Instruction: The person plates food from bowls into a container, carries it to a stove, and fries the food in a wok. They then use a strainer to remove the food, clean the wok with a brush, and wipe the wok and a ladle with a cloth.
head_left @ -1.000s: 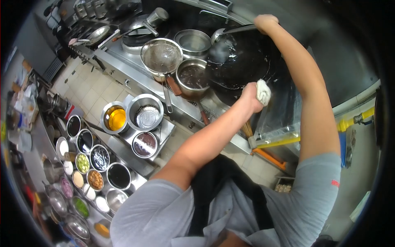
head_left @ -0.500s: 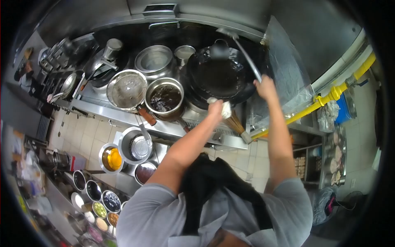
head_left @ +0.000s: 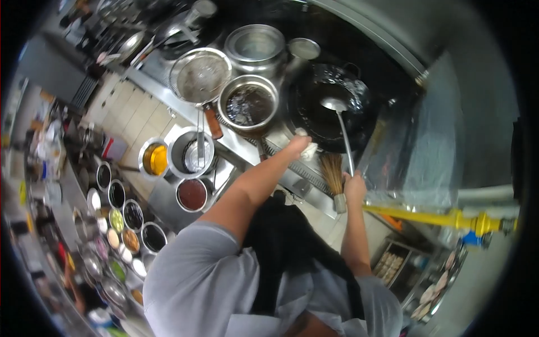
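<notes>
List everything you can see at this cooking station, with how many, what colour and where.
wok: one, black, on the burner ahead of the hands
ladle: one, steel, bowl resting in the wok
cloth: one, white, at the wok's near rim
pot of dark liquid: one, steel, left of the wok
mesh strainer: one, steel, left of that pot
bamboo brush: one, tan, on the stove's front edge
bowl of yellow oil: one, steel, lower left cart
small condiment bowls: many, mixed colours, far left counter
yellow pipe: one, right side
left hand: gripping the cloth
right hand: gripping the ladle's handle
</notes>
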`<state>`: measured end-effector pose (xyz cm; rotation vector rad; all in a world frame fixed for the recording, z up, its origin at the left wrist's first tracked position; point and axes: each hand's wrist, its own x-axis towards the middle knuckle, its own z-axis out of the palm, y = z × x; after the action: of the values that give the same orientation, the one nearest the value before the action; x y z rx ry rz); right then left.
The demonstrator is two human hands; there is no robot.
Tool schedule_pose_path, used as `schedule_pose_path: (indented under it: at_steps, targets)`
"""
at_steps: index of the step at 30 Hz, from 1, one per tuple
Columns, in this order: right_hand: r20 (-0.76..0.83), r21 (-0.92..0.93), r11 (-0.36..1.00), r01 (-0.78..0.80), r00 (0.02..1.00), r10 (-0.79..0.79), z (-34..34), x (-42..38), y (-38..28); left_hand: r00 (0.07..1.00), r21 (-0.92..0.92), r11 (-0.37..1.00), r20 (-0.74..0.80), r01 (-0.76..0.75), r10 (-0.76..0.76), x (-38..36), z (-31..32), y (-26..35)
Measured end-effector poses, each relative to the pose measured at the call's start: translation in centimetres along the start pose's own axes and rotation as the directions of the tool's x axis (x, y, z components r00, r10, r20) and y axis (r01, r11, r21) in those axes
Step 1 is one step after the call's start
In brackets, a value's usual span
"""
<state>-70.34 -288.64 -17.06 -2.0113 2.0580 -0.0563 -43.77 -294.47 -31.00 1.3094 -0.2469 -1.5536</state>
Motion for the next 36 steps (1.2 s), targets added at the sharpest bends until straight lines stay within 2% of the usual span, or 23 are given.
schedule_pose_path:
  at_steps: [2, 4, 6, 8, 10, 11, 12, 13, 14, 15, 16, 17, 18, 20, 22, 23, 24, 26, 27, 30, 31, 34, 36]
  targets:
    - [0.015, -0.026, 0.999, -0.032, 0.999, 0.032, 0.0, 0.9, -0.3, 0.999, 0.072, 0.997, -0.031, -0.034, 0.036, 1.3, -0.9, -0.7]
    - [-0.009, -0.069, 0.997, 0.036, 0.999, -0.036, 0.7, 1.9, 0.0, 0.989, 0.327, 0.937, -0.048, -0.119, 0.142, -0.3, -0.9, -0.8]
    - [0.015, -0.111, 0.993, 0.052, 0.999, -0.050, 0.8, 3.1, 0.0, 0.986, 0.260, 0.960, -0.104, -0.102, 0.133, -3.4, -0.1, 1.0]
    - [0.073, -0.097, 0.993, 0.069, 0.995, -0.062, 0.7, 3.5, 0.0, 0.951, 0.507, 0.862, -0.274, 0.017, 0.142, -5.9, -0.3, 1.4]
    - [-0.015, -0.359, 0.922, 0.145, 0.987, -0.161, -0.2, 4.2, -1.3, 0.866, 0.385, 0.920, -0.436, -0.068, 0.246, -9.4, -1.7, 0.9]
    - [-0.003, -0.365, 0.914, 0.178, 0.981, -0.192, -1.9, 4.5, -3.3, 0.809, 0.333, 0.939, -0.526, -0.087, 0.262, -12.4, -2.5, 1.0]
    - [-0.018, -0.219, 0.919, 0.328, 0.940, -0.340, -4.1, 4.9, -6.7, 0.818, 0.063, 0.984, -0.548, -0.167, 0.174, -14.5, -3.9, 1.1]
    - [-0.057, -0.067, 0.884, 0.463, 0.883, -0.466, -4.9, 5.9, -10.1, 0.770, -0.173, 0.923, -0.615, -0.345, 0.172, -13.8, -6.2, -0.8]
    - [-0.159, 0.008, 0.766, 0.643, 0.757, -0.633, -4.4, 7.7, -13.0, 0.672, 0.038, 0.936, -0.686, -0.351, 0.280, -15.1, -8.6, -0.3]
    - [-0.253, 0.102, 0.661, 0.744, 0.662, -0.706, -4.5, 8.6, -17.1, 0.678, -0.158, 0.865, -0.693, -0.475, 0.246, -15.4, -10.4, 0.4]
    - [-0.318, 0.115, 0.530, 0.840, 0.536, -0.782, -3.5, 10.5, -20.8, 0.614, -0.187, 0.824, -0.756, -0.535, 0.227, -16.7, -10.2, 2.9]
    - [-0.295, 0.163, 0.484, 0.860, 0.511, -0.808, -3.4, 11.7, -25.4, 0.565, -0.079, 0.860, -0.783, -0.504, 0.259, -16.0, -11.6, 3.9]
    - [-0.226, 0.130, 0.481, 0.867, 0.498, -0.837, -1.2, 14.7, -29.4, 0.480, -0.033, 0.768, -0.798, -0.639, 0.365, -14.0, -12.7, 4.1]
    - [-0.171, 0.124, 0.434, 0.892, 0.450, -0.877, 1.8, 19.1, -36.5, 0.510, 0.002, 0.857, -0.803, -0.516, 0.309, -16.0, -11.4, 9.3]
    - [0.039, 0.105, 0.557, 0.824, 0.556, -0.830, 1.4, 20.3, -41.7, 0.491, -0.001, 0.896, -0.836, -0.444, 0.242, -14.1, -12.2, 10.7]
    - [-0.052, 0.110, 0.479, 0.871, 0.486, -0.872, 4.9, 23.6, -43.4, 0.483, 0.024, 0.923, -0.847, -0.385, 0.223, -14.9, -11.2, 12.2]
    - [0.056, 0.111, 0.557, 0.823, 0.554, -0.831, 4.6, 23.8, -45.0, 0.456, 0.091, 0.958, -0.864, -0.272, 0.212, -12.7, -12.8, 11.2]
    - [0.160, -0.009, 0.401, 0.916, 0.397, -0.904, 4.1, 24.7, -46.5, 0.325, 0.223, 0.959, -0.906, -0.177, 0.271, -11.5, -13.1, 11.2]
    - [0.158, 0.007, 0.411, 0.912, 0.405, -0.901, 4.0, 25.1, -46.8, 0.309, 0.255, 0.959, -0.909, -0.121, 0.280, -11.1, -13.5, 11.0]
    - [0.233, 0.181, 0.487, 0.855, 0.443, -0.865, 4.8, 27.0, -47.3, 0.319, 0.245, 0.966, -0.912, -0.083, 0.259, -12.3, -12.9, 12.5]
    - [0.170, 0.156, 0.448, 0.881, 0.422, -0.890, 5.0, 27.2, -47.4, 0.318, 0.240, 0.967, -0.913, -0.089, 0.256, -12.9, -12.6, 13.3]
    - [0.252, 0.200, 0.456, 0.867, 0.405, -0.879, 6.3, 28.0, -47.8, 0.371, 0.205, 0.975, -0.902, -0.086, 0.222, -13.7, -12.0, 14.0]
    - [0.197, 0.146, 0.440, 0.886, 0.410, -0.890, 7.1, 28.4, -47.8, 0.320, 0.204, 0.976, -0.922, -0.072, 0.217, -13.2, -12.0, 14.0]
